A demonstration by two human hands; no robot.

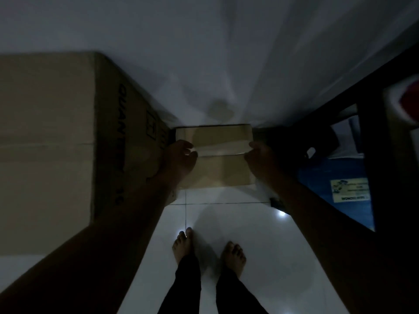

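A small brown cardboard box (217,171) sits low against the white wall, its top sealed with a strip of pale tape. My left hand (181,159) holds the box's left side, fingers curled over the top edge by the tape. On the opposite side, my right hand (260,159) grips the box with its fingers curled at the tape's end. The room is dim, so the fingertips are hard to make out.
A tall cardboard carton (56,143) with black print stands close on the left. A dark frame (371,159) with blue packaging (335,189) stands on the right. My bare feet (208,250) stand on white floor tiles (283,257) before the box.
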